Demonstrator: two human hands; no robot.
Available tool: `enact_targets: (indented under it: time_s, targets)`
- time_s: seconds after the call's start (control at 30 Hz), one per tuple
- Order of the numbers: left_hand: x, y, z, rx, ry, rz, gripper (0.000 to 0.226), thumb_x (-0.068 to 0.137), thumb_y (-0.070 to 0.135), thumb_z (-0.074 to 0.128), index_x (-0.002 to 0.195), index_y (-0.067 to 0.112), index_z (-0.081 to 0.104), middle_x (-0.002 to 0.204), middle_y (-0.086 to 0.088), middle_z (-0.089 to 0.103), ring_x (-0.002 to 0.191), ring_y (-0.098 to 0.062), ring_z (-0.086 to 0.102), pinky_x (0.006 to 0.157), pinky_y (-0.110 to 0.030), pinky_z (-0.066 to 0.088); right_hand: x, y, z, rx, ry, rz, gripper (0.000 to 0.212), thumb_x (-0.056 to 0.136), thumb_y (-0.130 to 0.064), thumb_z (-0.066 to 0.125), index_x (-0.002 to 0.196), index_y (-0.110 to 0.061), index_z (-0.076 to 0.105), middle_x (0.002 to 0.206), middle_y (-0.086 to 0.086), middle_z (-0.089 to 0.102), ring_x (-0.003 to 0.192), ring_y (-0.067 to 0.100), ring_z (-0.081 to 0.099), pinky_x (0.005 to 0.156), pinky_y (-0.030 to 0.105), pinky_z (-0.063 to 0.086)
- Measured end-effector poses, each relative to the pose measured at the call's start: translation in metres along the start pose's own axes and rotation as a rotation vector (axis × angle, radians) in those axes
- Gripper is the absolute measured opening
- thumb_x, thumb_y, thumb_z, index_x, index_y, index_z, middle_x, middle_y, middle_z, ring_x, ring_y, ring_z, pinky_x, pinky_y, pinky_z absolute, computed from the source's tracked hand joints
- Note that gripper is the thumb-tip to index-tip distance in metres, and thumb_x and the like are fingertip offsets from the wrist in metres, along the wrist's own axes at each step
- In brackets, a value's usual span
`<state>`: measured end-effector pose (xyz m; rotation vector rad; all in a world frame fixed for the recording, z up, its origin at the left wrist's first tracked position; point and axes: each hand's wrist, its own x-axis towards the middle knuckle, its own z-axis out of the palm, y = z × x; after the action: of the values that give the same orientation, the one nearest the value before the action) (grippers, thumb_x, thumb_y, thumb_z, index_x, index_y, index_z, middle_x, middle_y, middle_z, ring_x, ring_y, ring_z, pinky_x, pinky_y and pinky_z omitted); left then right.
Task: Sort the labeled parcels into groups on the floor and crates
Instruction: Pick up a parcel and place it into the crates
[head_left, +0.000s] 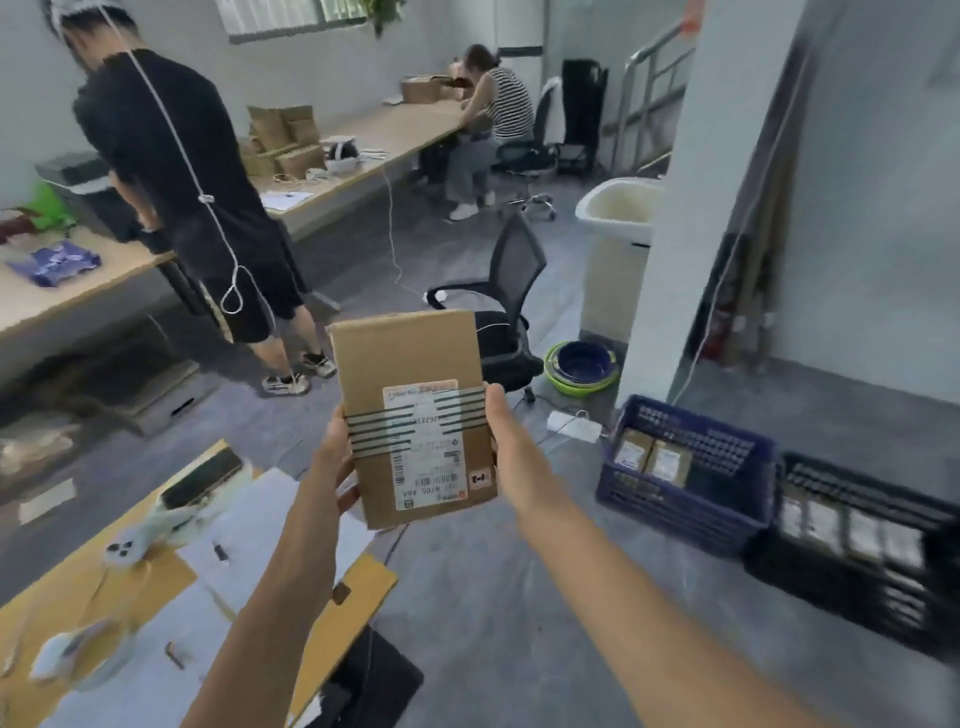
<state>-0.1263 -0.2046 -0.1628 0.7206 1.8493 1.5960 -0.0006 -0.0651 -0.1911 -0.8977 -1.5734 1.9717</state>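
Keep both long edges of the cardboard parcel (405, 353) firmly clasped, left grip (337, 457) curled round the left edge with fingers beneath and right grip (501, 431) grasping the right edge, and read the shipping label (423, 452) before choosing a group. Held in the air above the floor (493, 597), label face up, long axis running away from the body with the far end leaning slightly left, print seemingly upside down. Judging by similar labeled boxes in the blue crate (685, 499) and black crate (857, 571) at right, turn there and lower flat rather than drop.
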Motion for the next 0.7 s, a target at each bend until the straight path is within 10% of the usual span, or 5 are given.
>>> enact_targets:
  time_s: [0.17, 0.7]
  targets:
    - [0.078, -0.012, 0.048, 0.002, -0.211, -0.049, 0.074, 0.083, 0.088, 0.037, 0.144, 0.048, 0.053, 0.146, 0.013, 0.058, 0.136, -0.012, 0.052, 0.113, -0.044, 0.041, 0.036, 0.006, -0.051, 0.063, 0.223, 0.04, 0.043, 0.111, -0.054, 0.024, 0.119, -0.041, 0.065, 0.095, -0.032, 0.074, 0.086, -0.018, 0.067, 0.063, 0.003, 0.048]
    - [0.219, -0.052, 0.247, 0.118, -0.685, -0.295, 0.045, 0.103, 0.064, 0.035, 0.13, 0.045, 0.066, 0.124, 0.022, 0.07, 0.125, -0.007, 0.059, 0.098, -0.035, 0.049, 0.091, 0.029, -0.219, 0.174, 0.774, 0.237, 0.037, 0.109, -0.058, 0.031, 0.109, -0.044, 0.065, 0.112, -0.023, 0.068, 0.106, -0.002, 0.059, 0.094, 0.028, 0.04]
